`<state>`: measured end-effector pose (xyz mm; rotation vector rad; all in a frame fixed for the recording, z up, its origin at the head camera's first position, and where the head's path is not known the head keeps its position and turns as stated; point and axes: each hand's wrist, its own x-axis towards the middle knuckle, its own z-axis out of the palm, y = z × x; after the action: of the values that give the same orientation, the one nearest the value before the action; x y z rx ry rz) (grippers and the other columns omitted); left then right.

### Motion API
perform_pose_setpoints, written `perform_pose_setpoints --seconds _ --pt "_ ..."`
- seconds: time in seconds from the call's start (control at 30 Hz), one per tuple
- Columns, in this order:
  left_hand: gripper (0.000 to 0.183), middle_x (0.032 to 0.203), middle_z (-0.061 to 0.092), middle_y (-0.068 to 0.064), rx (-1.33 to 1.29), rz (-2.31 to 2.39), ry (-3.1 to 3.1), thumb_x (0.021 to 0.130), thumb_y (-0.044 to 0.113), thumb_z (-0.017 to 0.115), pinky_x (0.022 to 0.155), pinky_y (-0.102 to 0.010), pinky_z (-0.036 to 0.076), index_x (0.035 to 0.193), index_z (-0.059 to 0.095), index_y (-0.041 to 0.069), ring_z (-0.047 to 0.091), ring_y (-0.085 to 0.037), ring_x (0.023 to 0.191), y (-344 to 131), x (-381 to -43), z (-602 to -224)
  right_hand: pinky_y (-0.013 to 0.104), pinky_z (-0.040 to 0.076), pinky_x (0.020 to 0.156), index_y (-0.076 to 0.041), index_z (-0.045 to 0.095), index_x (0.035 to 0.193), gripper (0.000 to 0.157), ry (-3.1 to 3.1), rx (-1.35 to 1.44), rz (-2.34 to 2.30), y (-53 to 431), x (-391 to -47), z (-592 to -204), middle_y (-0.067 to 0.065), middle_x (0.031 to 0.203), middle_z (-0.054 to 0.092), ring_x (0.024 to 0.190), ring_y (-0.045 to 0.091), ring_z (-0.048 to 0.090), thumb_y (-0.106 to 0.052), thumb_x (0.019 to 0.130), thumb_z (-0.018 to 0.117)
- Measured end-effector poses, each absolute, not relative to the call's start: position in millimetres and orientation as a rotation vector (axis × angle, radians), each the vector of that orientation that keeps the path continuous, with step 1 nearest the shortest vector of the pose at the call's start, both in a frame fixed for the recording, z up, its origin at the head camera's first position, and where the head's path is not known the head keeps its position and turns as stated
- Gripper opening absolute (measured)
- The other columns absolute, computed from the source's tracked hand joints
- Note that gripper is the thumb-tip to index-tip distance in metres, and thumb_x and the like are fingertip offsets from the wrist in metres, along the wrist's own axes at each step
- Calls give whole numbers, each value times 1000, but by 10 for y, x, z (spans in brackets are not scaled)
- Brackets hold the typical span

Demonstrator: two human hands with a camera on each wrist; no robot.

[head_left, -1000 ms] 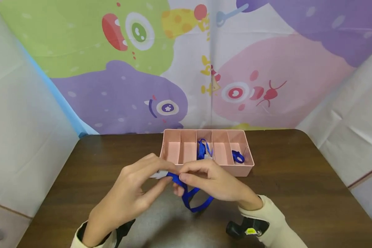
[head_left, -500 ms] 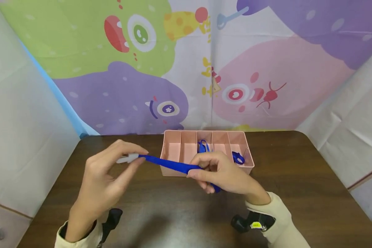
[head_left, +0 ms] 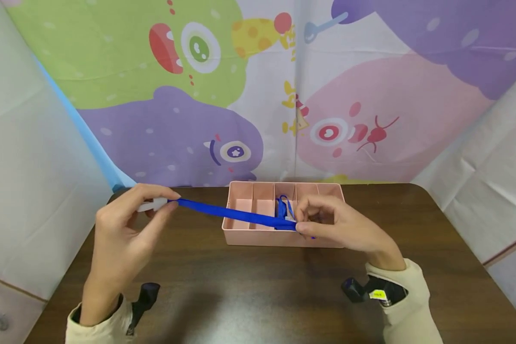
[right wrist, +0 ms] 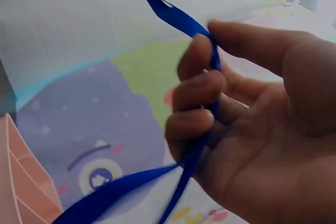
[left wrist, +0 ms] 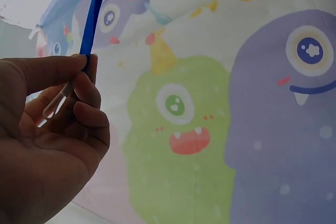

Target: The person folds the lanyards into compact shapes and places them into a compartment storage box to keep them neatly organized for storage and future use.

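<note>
A blue lanyard [head_left: 236, 215] is drawn out between my two hands, above the front of a pink divided box [head_left: 258, 238]. My left hand [head_left: 126, 234] pinches its left end by the white plastic clip [head_left: 155, 205], thumb against forefinger. In the left wrist view, the clip's loop [left wrist: 51, 109] pokes out below the pinching fingers. My right hand [head_left: 348, 222] pinches the strap farther along. Seen from the right wrist, the strap [right wrist: 178, 20] passes through the curled fingers, and two lengths [right wrist: 123, 187] hang below the palm.
Another blue lanyard [head_left: 282, 208] lies in the box's middle compartment. My right hand covers part of the box's right side. Brown wooden table [head_left: 258, 296] surrounds the box, and a cartoon-printed curtain [head_left: 189, 134] hangs behind.
My hands have moved apart, the left one up and leftward, the right one rightward. The lanyard, bunched between them earlier, is now stretched into a long straight band.
</note>
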<state>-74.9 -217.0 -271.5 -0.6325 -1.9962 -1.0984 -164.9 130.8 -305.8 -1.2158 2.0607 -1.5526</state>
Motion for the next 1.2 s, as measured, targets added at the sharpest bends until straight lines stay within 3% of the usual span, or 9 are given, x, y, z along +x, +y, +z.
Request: perform_pose_setpoints --seconds 0.17,0.37,0.5,0.63,0.8,1.0,1.2 --pt "28 88 70 -9 -608 -1086 -2007 76 -22 71 70 -16 45 96 73 -1 53 -7 72 -2190 -768 -2722 35 53 59 -14 59 97 10 2048 -1220 -1465 1389 -1679 -3052 12 79 61 68 29 59 -5 97 63" --pt "24 85 69 -8 -576 -1036 -2019 79 -20 69 61 -17 39 94 73 0 48 -6 67 -2168 -764 -2689 38 55 59 -12 56 110 10 1982 -1144 -1485 1370 -1708 -3070 19 82 65 66 27 61 -7 102 56" --pt "23 85 69 -8 -557 -1001 -2030 80 -19 68 60 -17 38 93 72 -1 45 -5 65 -2146 -749 -2653 35 53 58 -14 62 117 17 2031 -1117 -1425 1331 -1724 -3104 13 81 67 66 25 60 -11 101 59" --pt "22 85 69 -9 -550 -982 -2036 80 -19 69 65 -16 40 92 72 -1 48 -4 68 -2149 -749 -2644 36 54 57 -9 68 108 11 2065 -1100 -1398 1298 -1740 -3131 9 79 68 66 25 62 -13 99 63" --pt "22 85 69 -8 -540 -969 -2050 80 -19 70 66 -15 41 92 72 0 50 -4 70 -2177 -778 -2674 47 59 61 -5 61 103 9 1966 -1087 -1533 1277 -1759 -3149 19 81 69 66 30 69 -5 95 66" --pt "24 85 69 -7 -515 -954 -2080 79 -18 71 62 -14 39 94 73 1 50 -4 70 -2214 -815 -2716 41 57 54 -4 52 102 17 1854 -1141 -1651 1285 -1795 -3155 25 82 68 59 34 65 3 93 65" --pt "25 84 68 -8 -505 -970 -2078 79 -19 71 57 -14 37 94 73 0 48 -4 64 -2243 -831 -2717 37 54 54 -4 59 97 3 1903 -1164 -1545 1372 -1810 -3149 20 83 70 65 31 64 -5 98 62"
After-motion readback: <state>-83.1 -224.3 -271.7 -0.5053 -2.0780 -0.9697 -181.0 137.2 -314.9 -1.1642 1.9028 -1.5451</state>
